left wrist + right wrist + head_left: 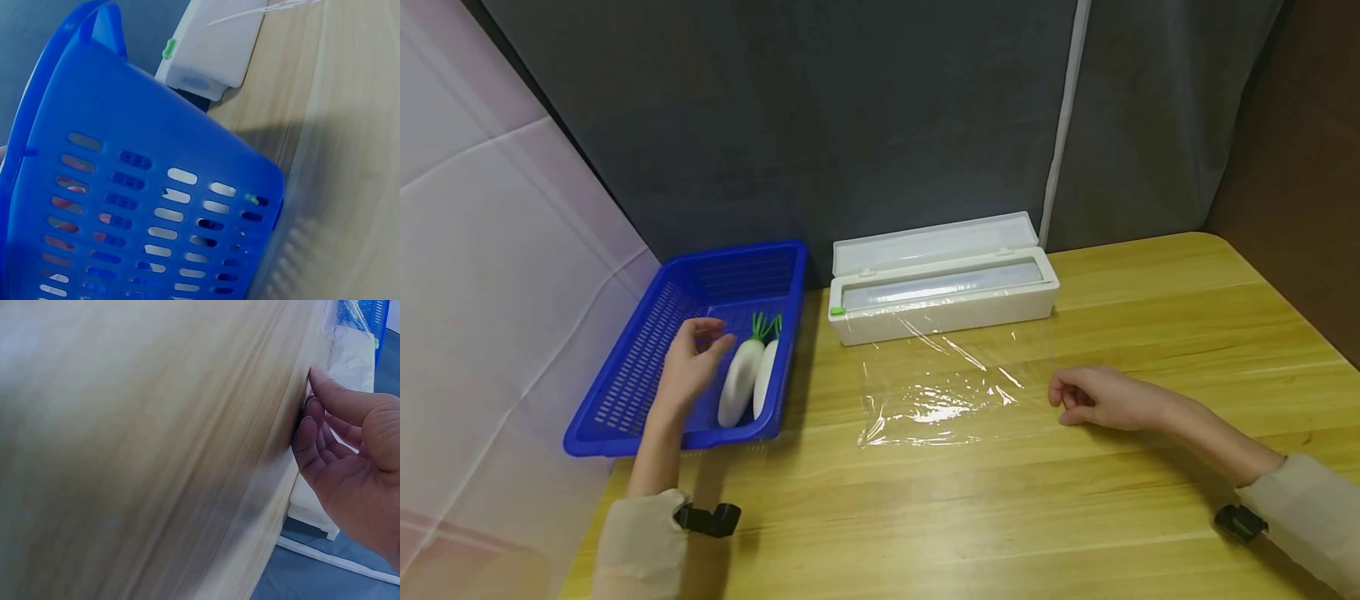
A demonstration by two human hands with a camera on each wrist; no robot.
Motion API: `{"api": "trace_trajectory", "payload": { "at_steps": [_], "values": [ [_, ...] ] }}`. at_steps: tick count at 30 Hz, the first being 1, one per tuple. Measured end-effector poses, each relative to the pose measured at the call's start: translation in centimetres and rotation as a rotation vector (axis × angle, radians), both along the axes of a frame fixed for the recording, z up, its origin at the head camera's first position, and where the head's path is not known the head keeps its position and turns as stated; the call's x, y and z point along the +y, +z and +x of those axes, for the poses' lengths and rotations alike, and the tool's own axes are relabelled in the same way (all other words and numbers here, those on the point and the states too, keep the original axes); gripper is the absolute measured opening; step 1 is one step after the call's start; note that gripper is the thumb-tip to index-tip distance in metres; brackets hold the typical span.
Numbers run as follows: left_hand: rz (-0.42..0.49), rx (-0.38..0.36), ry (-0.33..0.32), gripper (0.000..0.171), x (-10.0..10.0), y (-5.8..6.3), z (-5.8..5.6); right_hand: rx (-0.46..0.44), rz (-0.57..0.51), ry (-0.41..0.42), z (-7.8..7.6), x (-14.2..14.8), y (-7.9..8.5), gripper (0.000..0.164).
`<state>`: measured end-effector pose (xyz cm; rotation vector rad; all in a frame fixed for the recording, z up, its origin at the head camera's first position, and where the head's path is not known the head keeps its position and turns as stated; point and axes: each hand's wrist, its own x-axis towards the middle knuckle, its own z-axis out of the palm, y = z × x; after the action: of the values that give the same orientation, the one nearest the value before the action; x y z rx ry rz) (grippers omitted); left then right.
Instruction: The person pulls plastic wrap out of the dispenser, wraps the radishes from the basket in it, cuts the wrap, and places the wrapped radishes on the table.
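My left hand (687, 362) is over the blue plastic basket (793, 333), its fingers loosely bent and holding nothing. Close to its thumb, two white radishes with green tops lie side by side, the left radish (741, 383) and the right radish (764, 382). In the left wrist view the basket's slotted wall hides most of this hand. A sheet of cling film (925, 400) spreads over the table from the white dispenser box (955, 317). Beside the sheet's right edge is my right hand (1105, 398), fingers loosely curled, with no visible grip on the film.
The dispenser's lid (932, 243) stands raised at the back, and a roll (943, 285) lies inside. A green slider (837, 311) sits at the box's left end. Behind the wooden table (880, 525) hangs a dark grey curtain (865, 117); a white sheet (482, 275) borders the left side.
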<state>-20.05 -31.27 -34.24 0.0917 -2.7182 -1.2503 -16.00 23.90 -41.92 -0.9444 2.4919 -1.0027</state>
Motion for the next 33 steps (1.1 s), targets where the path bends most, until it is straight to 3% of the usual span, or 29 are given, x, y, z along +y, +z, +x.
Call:
{"api": "trace_trajectory", "payload": {
  "at_steps": [9, 16, 19, 25, 33],
  "values": [
    [-0.016, -0.101, -0.039, 0.051, -0.7, 0.0, -0.8, -0.004, 0.002, -0.001, -0.1, 0.0, -0.1, 0.017],
    [0.036, -0.316, -0.111, 0.069, -1.4, -0.1, -1.2, 0.005, -0.002, 0.0, 0.0, 0.0, 0.0, 0.017],
    [0.056, -0.372, -0.134, 0.074, -1.6, -0.1, -1.2, -0.001, -0.001, -0.003, 0.0, 0.0, 0.0, 0.017],
    [0.043, -0.42, -0.138, 0.077, -1.7, -0.3, -1.1, -0.004, -0.001, -0.003, -0.1, 0.0, -0.1, 0.017],
    [0.009, -0.552, -0.141, 0.079, -1.8, -0.3, -1.1, 0.002, 0.0, -0.001, 0.0, 0.0, -0.1, 0.017]
  ]
}}
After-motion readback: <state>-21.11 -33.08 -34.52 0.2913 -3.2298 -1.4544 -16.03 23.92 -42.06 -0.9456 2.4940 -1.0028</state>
